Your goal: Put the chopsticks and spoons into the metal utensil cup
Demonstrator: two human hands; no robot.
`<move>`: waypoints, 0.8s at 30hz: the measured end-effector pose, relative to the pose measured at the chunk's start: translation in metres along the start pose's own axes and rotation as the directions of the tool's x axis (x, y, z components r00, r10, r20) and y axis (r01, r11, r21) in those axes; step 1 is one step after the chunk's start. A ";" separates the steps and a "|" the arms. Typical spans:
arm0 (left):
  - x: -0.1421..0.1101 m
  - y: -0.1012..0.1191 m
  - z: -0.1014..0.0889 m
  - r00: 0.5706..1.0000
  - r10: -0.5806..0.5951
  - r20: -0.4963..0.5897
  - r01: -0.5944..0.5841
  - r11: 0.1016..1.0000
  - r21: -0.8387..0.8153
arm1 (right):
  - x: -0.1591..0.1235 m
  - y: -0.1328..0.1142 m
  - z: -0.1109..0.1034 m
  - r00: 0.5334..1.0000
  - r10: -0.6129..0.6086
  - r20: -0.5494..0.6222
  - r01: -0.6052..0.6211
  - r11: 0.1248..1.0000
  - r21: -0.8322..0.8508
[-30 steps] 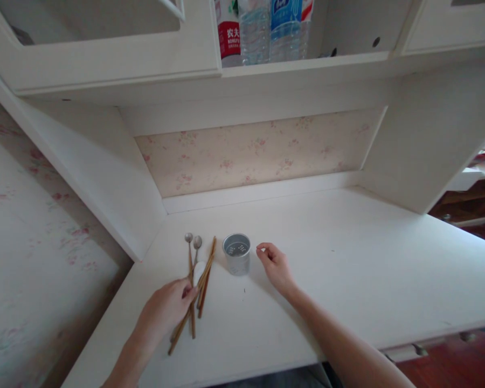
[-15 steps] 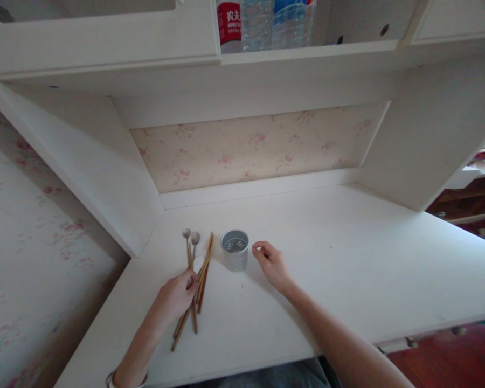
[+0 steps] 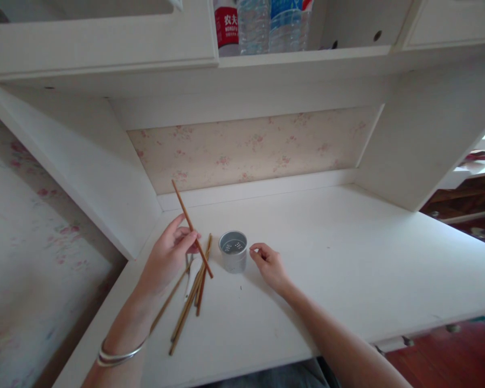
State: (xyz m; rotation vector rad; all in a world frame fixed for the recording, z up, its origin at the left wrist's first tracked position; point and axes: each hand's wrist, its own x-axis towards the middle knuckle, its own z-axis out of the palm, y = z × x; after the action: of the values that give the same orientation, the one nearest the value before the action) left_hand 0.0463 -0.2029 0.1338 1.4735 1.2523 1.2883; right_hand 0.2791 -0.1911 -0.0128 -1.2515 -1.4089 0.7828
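While the white desktop (image 3: 327, 280) spread across the lower half of the frame beneath the cabinet (image 3: 105, 46), my left hand (image 3: 161, 261) worked left of centre, pinching one reddish-brown chopstick (image 3: 203, 258) between thumb and fingers. My right hand (image 3: 271, 271) sat just right of the perforated metal cup (image 3: 233, 263) near the centre, fingers curled; nothing showed in it, and I couldn't tell whether its fingertips met. The chopstick slanted from upper left to lower right, its low end near the loose chopsticks (image 3: 189, 303) and white spoon (image 3: 192, 276).

To handle it well, I judged, I needed my wrist high enough to clear the cup's rim and the pile. A light, firm pinch near the middle seemed best for balance: too loose and the chopstick could swivel, too low and its end might snag the others. My right hand was close enough to steady the cup if it got knocked.

Against the frame half a second earlier, my left hand had risen from the pile, now with that chopstick angled clear. My right hand and the cup had barely shifted. One thin stick (image 3: 170, 303) now slanted toward the lower left, apart from the bundle, and the small metal spoon heads, visible before, were hidden around my fingers.
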 end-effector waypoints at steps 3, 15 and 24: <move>0.018 0.015 0.020 0.998 0.065 -0.019 -0.066 0.997 -0.041 | 0.000 0.001 -0.001 1.000 -0.004 -0.008 0.004 1.000 -0.009; 0.056 -0.044 0.063 0.983 0.181 0.035 -0.182 0.928 0.326 | 0.003 0.000 -0.003 1.000 -0.023 0.000 0.023 1.000 -0.009; 0.053 -0.072 0.073 0.977 0.182 0.107 -0.210 0.899 0.383 | 0.004 0.002 -0.003 1.000 -0.022 0.019 0.022 1.000 -0.022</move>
State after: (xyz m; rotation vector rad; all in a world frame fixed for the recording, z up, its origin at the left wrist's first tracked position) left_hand 0.1052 -0.1343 0.0622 1.9564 1.4022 1.1415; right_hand 0.2824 -0.1874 -0.0131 -1.2464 -1.4480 0.7675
